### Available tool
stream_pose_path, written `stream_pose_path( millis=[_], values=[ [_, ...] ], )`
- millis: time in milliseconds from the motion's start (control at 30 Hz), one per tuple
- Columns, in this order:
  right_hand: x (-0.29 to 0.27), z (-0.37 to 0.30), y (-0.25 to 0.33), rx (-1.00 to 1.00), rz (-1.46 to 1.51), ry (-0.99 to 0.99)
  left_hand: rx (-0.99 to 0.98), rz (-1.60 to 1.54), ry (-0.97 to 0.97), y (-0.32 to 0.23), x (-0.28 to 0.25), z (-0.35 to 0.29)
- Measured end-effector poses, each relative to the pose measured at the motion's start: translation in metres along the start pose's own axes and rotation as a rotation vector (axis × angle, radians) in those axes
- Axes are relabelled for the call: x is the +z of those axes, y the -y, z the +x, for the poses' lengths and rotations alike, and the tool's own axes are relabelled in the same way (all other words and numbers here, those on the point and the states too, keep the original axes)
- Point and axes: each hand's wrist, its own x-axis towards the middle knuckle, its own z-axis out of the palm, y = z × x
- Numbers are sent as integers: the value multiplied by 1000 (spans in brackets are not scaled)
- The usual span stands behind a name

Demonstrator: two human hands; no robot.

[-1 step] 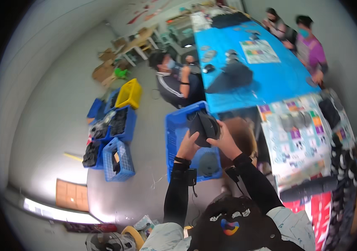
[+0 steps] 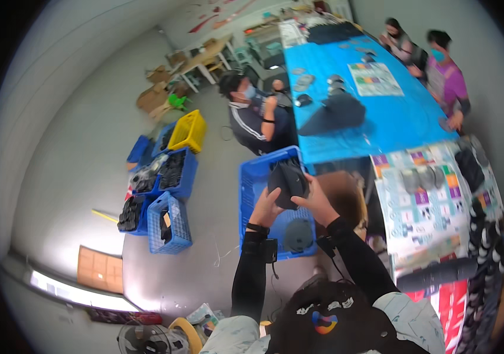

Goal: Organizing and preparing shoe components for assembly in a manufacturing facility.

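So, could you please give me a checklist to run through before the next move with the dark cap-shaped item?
1. Two-handed hold: ok; the left hand and right hand both grip the dark cap-shaped item.
2. Item lined up with the blue crate: ok in this view; it appears in front of the crate.
3. Crate free of other pieces: not ok; a dark round piece lies in its near end.
4. Height above the crate floor: cannot tell from this angle.
5. Item's underside: cannot tell; it is hidden.
6. Seated co-worker's hands away from the item: ok; they are raised beside the table.
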Motion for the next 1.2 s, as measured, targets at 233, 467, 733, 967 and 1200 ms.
stream_pose_path(
  millis=[233,467,733,967,1200],
  values=[
    [48,68,-75,555,216,111,-187,-20,-426,-9,-106,-7],
    [36,86,-63,457,175,265,-6,9,-503,-1,-98,2],
    [19,99,-19,82,33,390,389,549,-392,-42,-46,16],
    [7,119,16,-26,-8,415,436,447,-271,-61,-26,41],
    [2,118,31,-12,11,401,407,351,-258,-59,-21,51]
  ],
)
